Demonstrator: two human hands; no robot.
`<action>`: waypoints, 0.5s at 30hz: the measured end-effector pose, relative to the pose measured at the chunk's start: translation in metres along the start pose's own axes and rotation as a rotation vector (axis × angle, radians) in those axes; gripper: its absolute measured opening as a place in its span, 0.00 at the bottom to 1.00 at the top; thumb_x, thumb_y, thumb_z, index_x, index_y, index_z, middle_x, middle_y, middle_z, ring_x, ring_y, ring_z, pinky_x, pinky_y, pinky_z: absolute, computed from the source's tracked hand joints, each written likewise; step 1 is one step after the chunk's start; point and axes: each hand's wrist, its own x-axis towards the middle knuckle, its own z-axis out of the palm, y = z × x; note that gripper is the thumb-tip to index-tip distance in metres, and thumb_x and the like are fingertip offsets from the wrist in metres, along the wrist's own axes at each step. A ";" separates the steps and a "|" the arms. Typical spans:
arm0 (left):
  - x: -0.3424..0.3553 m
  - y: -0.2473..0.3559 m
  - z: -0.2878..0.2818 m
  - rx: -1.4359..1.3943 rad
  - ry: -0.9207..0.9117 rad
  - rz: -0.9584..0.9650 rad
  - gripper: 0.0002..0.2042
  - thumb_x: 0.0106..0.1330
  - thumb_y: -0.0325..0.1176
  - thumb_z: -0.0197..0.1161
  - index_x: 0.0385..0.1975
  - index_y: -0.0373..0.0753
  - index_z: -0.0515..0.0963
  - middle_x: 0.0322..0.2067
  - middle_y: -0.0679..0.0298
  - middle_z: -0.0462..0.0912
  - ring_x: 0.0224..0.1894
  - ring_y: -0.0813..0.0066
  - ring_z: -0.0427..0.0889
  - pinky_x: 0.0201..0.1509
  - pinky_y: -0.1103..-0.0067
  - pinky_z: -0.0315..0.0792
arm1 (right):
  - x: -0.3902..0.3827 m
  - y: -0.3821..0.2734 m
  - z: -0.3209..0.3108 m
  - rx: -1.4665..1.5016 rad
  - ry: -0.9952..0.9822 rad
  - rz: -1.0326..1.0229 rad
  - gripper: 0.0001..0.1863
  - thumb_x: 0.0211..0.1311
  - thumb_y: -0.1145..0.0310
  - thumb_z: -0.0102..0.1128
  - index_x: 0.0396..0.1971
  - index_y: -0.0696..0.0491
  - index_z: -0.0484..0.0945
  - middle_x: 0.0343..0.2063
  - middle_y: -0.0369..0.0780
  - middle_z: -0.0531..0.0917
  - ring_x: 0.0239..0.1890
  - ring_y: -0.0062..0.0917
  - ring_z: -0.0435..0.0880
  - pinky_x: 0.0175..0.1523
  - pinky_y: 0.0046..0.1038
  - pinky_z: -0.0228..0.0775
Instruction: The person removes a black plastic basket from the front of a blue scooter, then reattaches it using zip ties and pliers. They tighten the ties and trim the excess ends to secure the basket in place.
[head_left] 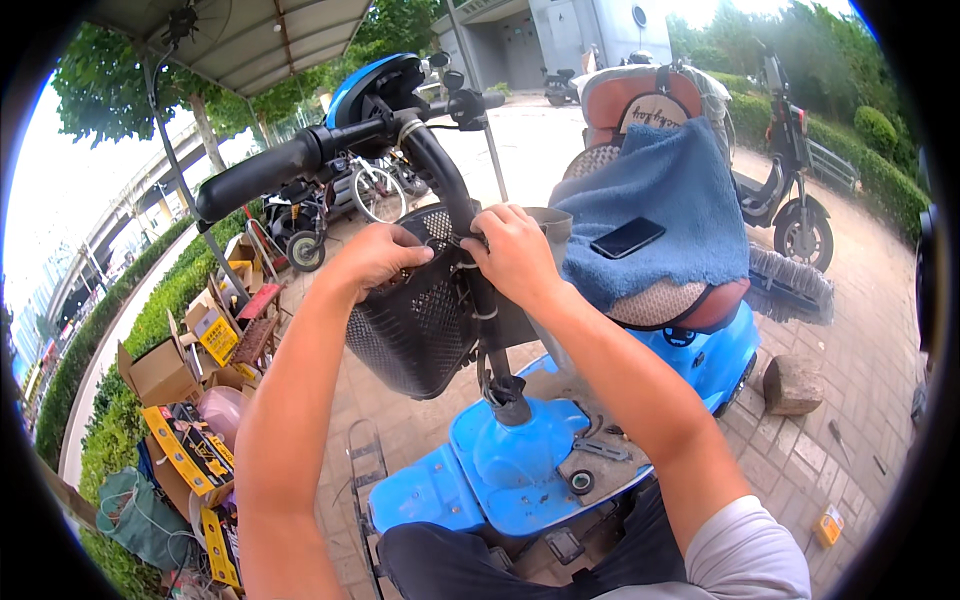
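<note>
A blue mobility scooter [515,455] stands before me, with a black mesh basket [415,335] on its black steering column [440,170]. My left hand [383,258] is closed at the basket's upper rim, its thumb and fingertips close to the column. Against the column, my right hand [513,250] has its fingers bent in a pinch at the basket's back edge. What lies between those fingertips is too small to make out. Light-coloured ties or wires [487,316] show on the column below my hands. The handlebar [260,178] rises above them.
A blue towel [650,195] with a phone [628,238] covers the seat. A flat metal tool [602,450] and a tape roll [581,482] lie on the footboard. Cardboard boxes [165,370] are piled at left; a stone block [793,385] sits on the paving at right.
</note>
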 end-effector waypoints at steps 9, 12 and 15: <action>0.006 0.047 0.003 0.712 0.442 0.417 0.17 0.54 0.40 0.65 0.27 0.28 0.80 0.25 0.45 0.81 0.33 0.54 0.83 0.40 0.69 0.75 | 0.004 0.008 0.015 0.164 0.062 0.136 0.07 0.57 0.72 0.61 0.29 0.58 0.73 0.30 0.47 0.78 0.34 0.44 0.78 0.39 0.38 0.70; -0.016 0.052 0.000 0.096 0.301 0.340 0.27 0.53 0.49 0.69 0.39 0.26 0.78 0.33 0.49 0.84 0.34 0.61 0.84 0.41 0.70 0.76 | -0.001 0.013 0.019 0.172 0.282 0.147 0.07 0.61 0.71 0.59 0.29 0.60 0.74 0.25 0.46 0.79 0.27 0.38 0.80 0.34 0.34 0.71; -0.019 0.036 0.017 0.111 0.318 0.378 0.35 0.51 0.53 0.71 0.48 0.26 0.75 0.37 0.51 0.84 0.37 0.61 0.83 0.44 0.70 0.74 | -0.008 0.014 0.020 0.488 0.268 0.501 0.09 0.64 0.69 0.57 0.30 0.60 0.74 0.21 0.43 0.79 0.24 0.27 0.79 0.31 0.29 0.70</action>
